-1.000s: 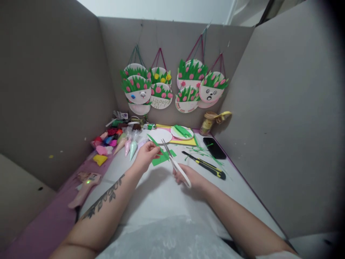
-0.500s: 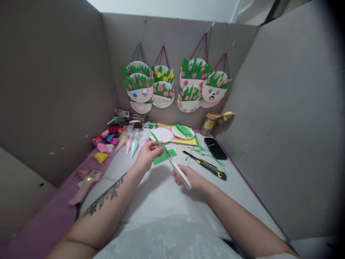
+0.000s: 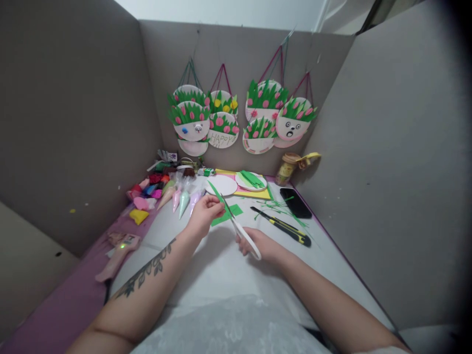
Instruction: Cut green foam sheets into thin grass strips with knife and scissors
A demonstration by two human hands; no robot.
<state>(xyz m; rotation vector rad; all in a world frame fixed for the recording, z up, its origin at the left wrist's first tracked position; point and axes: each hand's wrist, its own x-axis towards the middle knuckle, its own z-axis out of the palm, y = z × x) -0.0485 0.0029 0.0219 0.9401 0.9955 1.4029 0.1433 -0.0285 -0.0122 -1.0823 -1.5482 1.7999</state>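
My left hand (image 3: pixel 204 215) pinches a piece of green paper (image 3: pixel 225 214) held just above the white tabletop (image 3: pixel 221 268); a thin pointed strip of it sticks up and to the left. My right hand (image 3: pixel 262 244) grips white-handled scissors (image 3: pixel 242 232), fingers through the loops. The blades point up and left into the green paper, close to my left fingertips.
A utility knife (image 3: pixel 282 226) and a black phone (image 3: pixel 295 202) lie to the right among green paper slivers. White paper plates (image 3: pixel 221 185) sit behind on yellow paper. Coloured clay and piping cones (image 3: pixel 173 194) fill the left. Decorated plates (image 3: pixel 221 121) hang on the cardboard wall.
The scissor blades have closed further into the green paper and my left hand has shifted slightly right and up. The view has tilted a little.
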